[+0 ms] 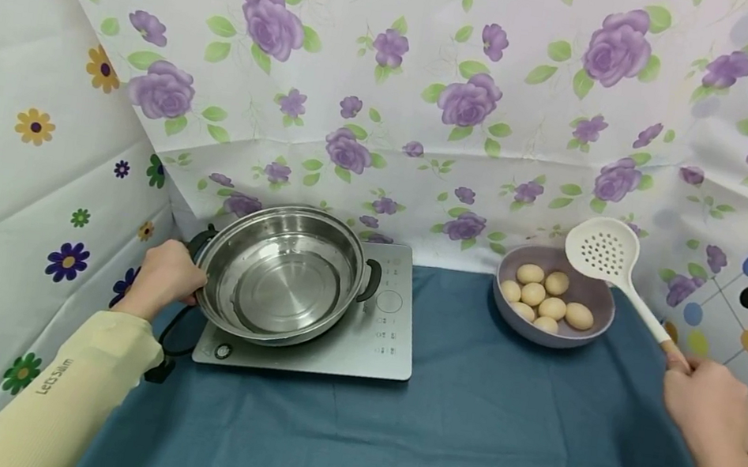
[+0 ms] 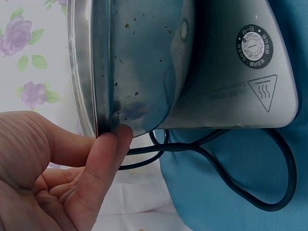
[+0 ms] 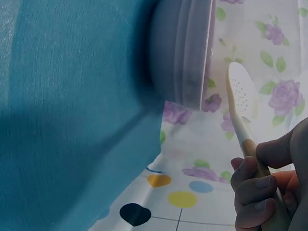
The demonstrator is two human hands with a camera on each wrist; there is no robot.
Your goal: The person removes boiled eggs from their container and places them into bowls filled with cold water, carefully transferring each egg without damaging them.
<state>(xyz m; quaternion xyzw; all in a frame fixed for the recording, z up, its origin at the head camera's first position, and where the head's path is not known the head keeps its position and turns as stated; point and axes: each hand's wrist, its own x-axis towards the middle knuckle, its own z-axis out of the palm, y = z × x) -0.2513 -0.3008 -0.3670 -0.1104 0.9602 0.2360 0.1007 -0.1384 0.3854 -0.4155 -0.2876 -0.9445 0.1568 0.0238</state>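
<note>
My left hand (image 1: 165, 280) pinches the rim of a steel pot (image 1: 289, 277) on its left side, beside the dark handle. In the left wrist view, thumb and fingers (image 2: 103, 154) meet at the pot's edge. The pot sits on a silver induction cooker (image 1: 358, 343) and seems to hold a little clear liquid. My right hand (image 1: 715, 413) grips the wooden-toned handle of a white slotted skimmer (image 1: 603, 250). The skimmer's perforated head is raised over the right rim of a purple-grey bowl (image 1: 546, 339). Several light-brown eggs (image 1: 533, 293) lie inside that bowl.
A blue cloth (image 1: 460, 437) covers the table. Flowered sheets (image 1: 377, 106) rise behind and at both sides, close to pot and bowl. A black power cord (image 2: 231, 180) loops from the cooker's left side, under my left hand.
</note>
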